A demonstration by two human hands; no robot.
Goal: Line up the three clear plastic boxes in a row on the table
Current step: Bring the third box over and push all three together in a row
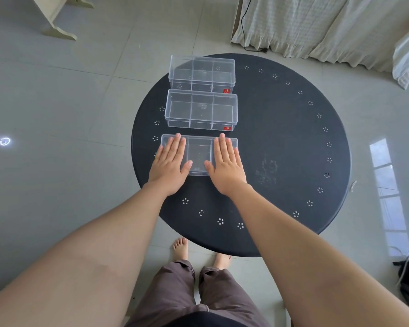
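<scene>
My left hand (169, 162) and right hand (226, 165) lie flat, fingers spread, on the lid of the nearest box (199, 155), gripping nothing. Just past my fingertips sits the middle box (201, 110), then the far box (201, 73), seemingly touching it, all 3 on the dark round counter (281, 138).

Three clear boxes sit in a near-to-far line on the round dark bench (281, 128): far box (201, 74), middle box (201, 110), near box (199, 155). Left hand (169, 165) and right hand (226, 165) lie flat, fingers extended, on the near box's lid.
</scene>
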